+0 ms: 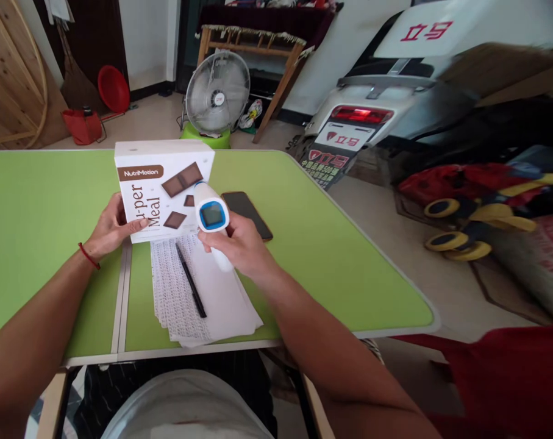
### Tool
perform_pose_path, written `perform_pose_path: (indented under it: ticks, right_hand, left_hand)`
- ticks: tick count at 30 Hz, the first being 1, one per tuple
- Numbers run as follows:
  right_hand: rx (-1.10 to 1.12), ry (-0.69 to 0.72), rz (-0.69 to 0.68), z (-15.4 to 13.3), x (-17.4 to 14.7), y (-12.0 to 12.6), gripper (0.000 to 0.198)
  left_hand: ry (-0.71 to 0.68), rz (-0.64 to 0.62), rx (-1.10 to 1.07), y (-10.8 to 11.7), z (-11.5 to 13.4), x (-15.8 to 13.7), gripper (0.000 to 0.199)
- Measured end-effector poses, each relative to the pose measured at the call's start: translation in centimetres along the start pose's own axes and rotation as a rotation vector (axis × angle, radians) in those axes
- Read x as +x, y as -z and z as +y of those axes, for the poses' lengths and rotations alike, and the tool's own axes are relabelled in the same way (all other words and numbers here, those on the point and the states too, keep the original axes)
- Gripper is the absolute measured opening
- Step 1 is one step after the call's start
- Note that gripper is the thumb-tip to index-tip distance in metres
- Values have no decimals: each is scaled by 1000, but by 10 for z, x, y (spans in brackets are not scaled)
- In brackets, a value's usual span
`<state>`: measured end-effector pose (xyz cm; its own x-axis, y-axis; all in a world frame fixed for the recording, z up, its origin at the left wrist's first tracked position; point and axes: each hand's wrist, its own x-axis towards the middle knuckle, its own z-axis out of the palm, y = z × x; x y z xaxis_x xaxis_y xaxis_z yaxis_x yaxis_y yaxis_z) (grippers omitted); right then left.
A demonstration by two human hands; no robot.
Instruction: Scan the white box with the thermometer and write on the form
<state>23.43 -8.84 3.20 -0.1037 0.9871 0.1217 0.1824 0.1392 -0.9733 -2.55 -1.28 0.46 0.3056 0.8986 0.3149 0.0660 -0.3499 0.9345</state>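
Note:
My left hand [114, 227] grips the lower left of a white NutriMotion meal box [166, 158], its thumb across the printed front. The box stands upright, pictures of brown bars on the side facing me. In my right hand [242, 242] is a white infrared thermometer [212, 207] with a blue-rimmed screen, fingers wrapped round its handle. Its front end is close to the box; whether they touch I cannot tell. Below lie handwritten paper sheets [230, 311], with a black pen [191, 280] on top. Behind my right hand a dark phone [247, 213] lies on the table.
The green folding table [340, 268] has a metal edge and a seam at left. Beyond it stand a fan [198, 91] on a green stool and a white scooter [363, 97]. A red cloth-covered seat [514, 378] is at lower right.

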Motion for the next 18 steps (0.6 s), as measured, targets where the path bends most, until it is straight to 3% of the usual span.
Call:
perform_pose_path:
  ticks: [4, 9, 16, 18]
  right_hand:
    - [-482, -116, -6, 1, 10, 15, 20]
    - [-963, -169, -25, 15, 13, 8, 26]
    - [-1114, -221, -5, 33, 17, 6, 35]
    - [-1110, -178, 47, 34, 16, 7, 36]
  left_hand:
    - [-51, 80, 22, 8, -12, 5, 72]
    - [-18, 47, 47, 13, -21, 8, 77]
    - [21, -5, 159, 13, -18, 8, 68]
    - [32, -5, 187, 14, -16, 8, 71]
